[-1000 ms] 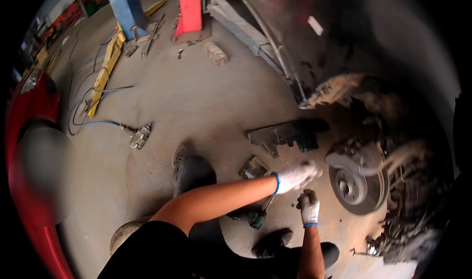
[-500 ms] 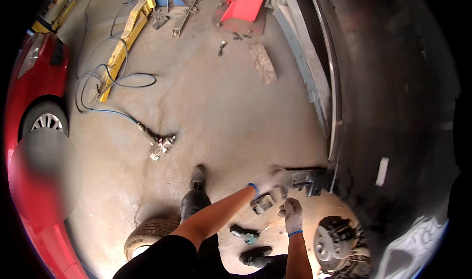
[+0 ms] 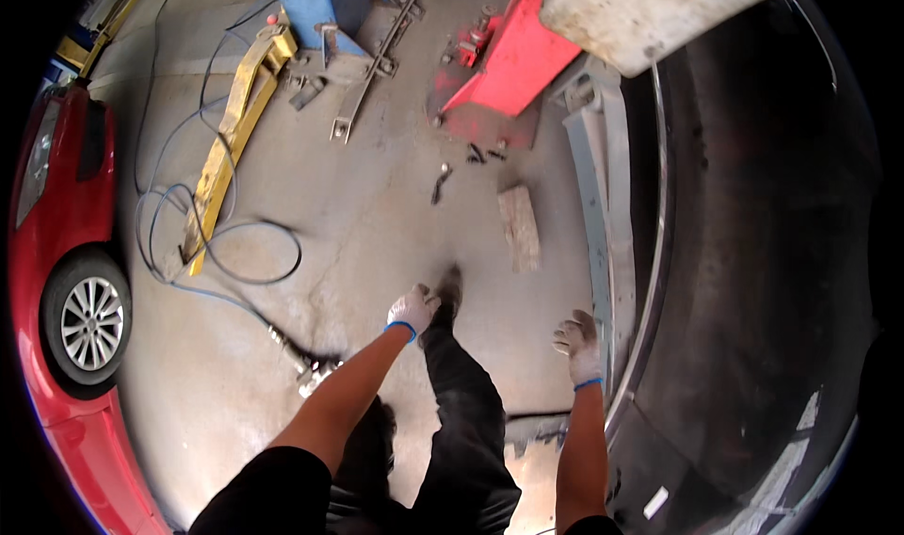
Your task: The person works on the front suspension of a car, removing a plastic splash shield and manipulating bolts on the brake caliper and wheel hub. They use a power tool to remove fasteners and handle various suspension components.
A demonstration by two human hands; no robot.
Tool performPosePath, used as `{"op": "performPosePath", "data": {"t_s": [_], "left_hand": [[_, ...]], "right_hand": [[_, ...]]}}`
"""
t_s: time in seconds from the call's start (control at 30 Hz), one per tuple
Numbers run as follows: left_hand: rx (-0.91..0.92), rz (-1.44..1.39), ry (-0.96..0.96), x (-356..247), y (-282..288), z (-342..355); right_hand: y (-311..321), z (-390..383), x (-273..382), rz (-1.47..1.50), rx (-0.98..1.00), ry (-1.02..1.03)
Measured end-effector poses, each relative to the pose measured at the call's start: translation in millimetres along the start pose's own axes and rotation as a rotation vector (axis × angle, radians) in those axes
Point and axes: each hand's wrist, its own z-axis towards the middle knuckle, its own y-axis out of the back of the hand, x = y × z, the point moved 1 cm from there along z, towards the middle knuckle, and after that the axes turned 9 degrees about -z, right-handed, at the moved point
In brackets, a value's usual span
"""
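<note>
My left hand [image 3: 414, 311], in a white knit glove with a blue cuff, is raised in front of my leg and shoe [image 3: 452, 290]. Its fingers are curled in, and whatever they hold, if anything, is hidden. My right hand [image 3: 579, 347], gloved the same way, hovers beside the grey lift arm [image 3: 601, 224] with its fingers apart and nothing visible in them. An air impact wrench [image 3: 315, 375] lies on the floor left of my legs, partly covered by my left forearm. Below my right hand, a dark tray-like object [image 3: 541, 429] shows partly behind my forearm.
A dark car body [image 3: 753, 252] lines the right side, and a red car [image 3: 71, 196] stands left. Ahead are a red lift post [image 3: 518, 45], a blue post [image 3: 325, 8], a yellow lift arm [image 3: 231, 149], a looped air hose [image 3: 254, 279] and a worn block [image 3: 520, 229].
Both hands have moved up and away from the parts by the brake disc, and the right one has opened. My view has shifted forward; the disc and tire are out of sight.
</note>
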Motion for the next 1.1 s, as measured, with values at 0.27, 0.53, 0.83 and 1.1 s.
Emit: {"op": "performPosePath", "data": {"t_s": [0.27,0.53,0.83,1.1], "left_hand": [[-0.154,0.355,0.010,-55,12,306],[-0.170,0.283,0.019,-2,5,366],[-0.250,0.418,-0.265,-45,-5,418],[-0.030,0.186,-0.118,-23,31,400]], "right_hand": [[-183,350,7,-0.768,0.080,0.536],[-295,507,14,-1.518,-0.184,0.704],[-326,513,18,-1.230,-0.160,0.919],[-360,466,6,-1.542,-0.041,0.983]]}}
